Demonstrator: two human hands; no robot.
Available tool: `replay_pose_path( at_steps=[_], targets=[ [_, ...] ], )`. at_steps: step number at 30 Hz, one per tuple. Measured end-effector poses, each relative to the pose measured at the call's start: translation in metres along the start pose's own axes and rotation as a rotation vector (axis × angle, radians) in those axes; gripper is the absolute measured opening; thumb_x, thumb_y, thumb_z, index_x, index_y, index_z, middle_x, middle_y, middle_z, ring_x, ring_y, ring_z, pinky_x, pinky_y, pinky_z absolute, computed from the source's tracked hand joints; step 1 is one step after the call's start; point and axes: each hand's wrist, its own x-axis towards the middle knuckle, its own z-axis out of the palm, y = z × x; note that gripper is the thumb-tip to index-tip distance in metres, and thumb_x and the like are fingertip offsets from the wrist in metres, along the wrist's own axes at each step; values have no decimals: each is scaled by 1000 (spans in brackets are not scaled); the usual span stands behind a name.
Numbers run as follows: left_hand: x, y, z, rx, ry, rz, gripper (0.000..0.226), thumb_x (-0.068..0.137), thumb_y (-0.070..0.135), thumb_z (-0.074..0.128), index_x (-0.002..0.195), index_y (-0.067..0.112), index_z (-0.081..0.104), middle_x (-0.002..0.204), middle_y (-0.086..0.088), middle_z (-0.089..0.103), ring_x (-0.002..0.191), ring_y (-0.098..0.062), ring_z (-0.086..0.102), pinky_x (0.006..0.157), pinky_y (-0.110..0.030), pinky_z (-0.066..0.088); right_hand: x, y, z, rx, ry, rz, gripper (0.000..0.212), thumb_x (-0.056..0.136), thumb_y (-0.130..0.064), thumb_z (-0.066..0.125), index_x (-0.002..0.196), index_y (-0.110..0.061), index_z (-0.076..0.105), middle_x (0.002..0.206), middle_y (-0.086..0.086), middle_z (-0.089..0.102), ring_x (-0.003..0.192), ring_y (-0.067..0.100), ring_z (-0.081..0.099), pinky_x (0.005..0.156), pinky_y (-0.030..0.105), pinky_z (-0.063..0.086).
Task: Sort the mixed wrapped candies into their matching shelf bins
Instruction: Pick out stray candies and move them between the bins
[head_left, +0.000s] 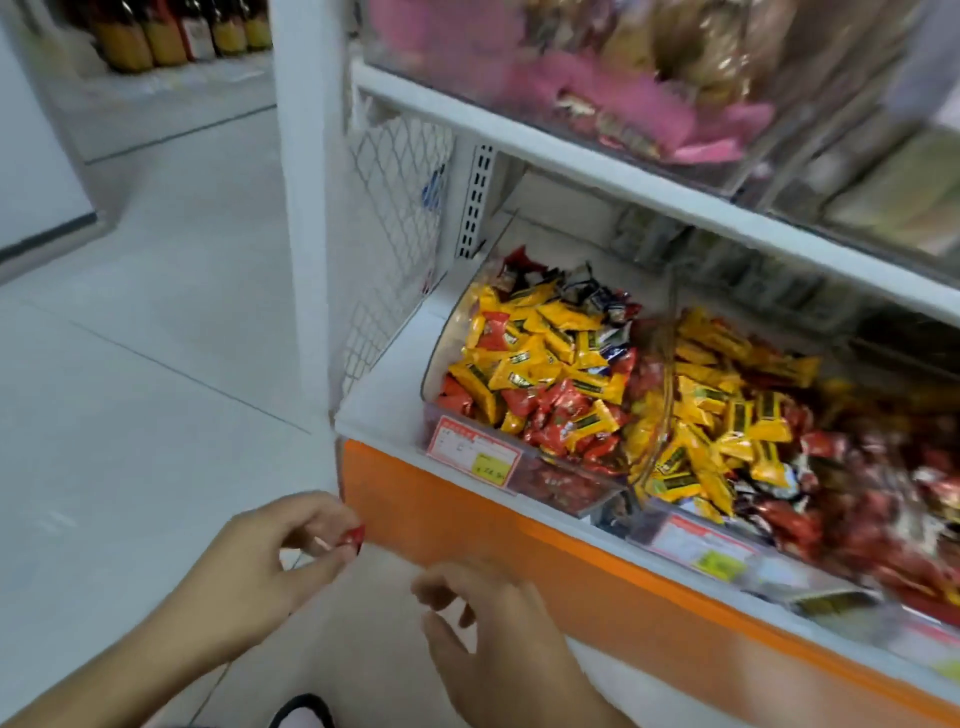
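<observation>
My left hand (283, 551) pinches a small red wrapped candy (352, 536) between thumb and fingertips, just left of the shelf's orange base. My right hand (493, 629) hovers below and to the right of it, fingers loosely spread, holding nothing. On the low shelf stand clear plastic bins. The left bin (441, 353) holds mixed yellow, red and dark blue wrapped candies. The bin to its right (727, 415) holds yellow and red ones. Further right the candies are mostly red and blurred.
The orange shelf base (571, 561) runs diagonally in front of my hands. A red and yellow price tag (474, 458) hangs on the left bin. An upper shelf bin holds pink wrapped sweets (623, 98). Bottles (171, 36) stand at far left. A white tiled floor (156, 338) lies to the left.
</observation>
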Motion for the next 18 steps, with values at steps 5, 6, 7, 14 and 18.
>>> replay_pose_path(
  at_steps=[5,6,7,14,18],
  targets=[
    [15,153,-23,-35,-2,306,21,82,27,82,96,40,73,101,12,74,91,-11,70,77,-17,52,-47,-5,-73,-7,115,-27,28,97,-35,58,120,-51,62,110,-31,62,93,-10,55,76,5,39],
    [21,174,-21,-19,0,347,19,83,28,81,97,40,73,101,14,73,92,-9,69,77,-17,52,-57,-5,-88,2,140,-31,28,98,-34,58,120,-50,62,111,-29,62,93,-8,56,74,6,39],
    [29,192,-18,8,10,393,19,84,27,81,97,39,73,100,15,73,93,-8,69,78,-19,53,-66,-4,-103,11,174,-41,27,98,-33,58,120,-47,64,112,-27,62,93,-7,55,73,7,40],
    [71,260,45,438,88,458,40,94,49,64,132,36,61,134,14,58,121,-13,57,98,-34,47,-130,37,-184,-22,438,-51,24,99,-20,63,119,-32,70,106,-22,65,95,0,58,78,15,47],
    [59,295,93,409,-10,595,34,95,48,60,126,37,62,126,22,57,114,-2,54,91,-20,40,-157,83,-235,25,627,65,26,101,-14,61,113,-34,72,102,-20,69,96,-1,62,77,18,53]
  ],
)
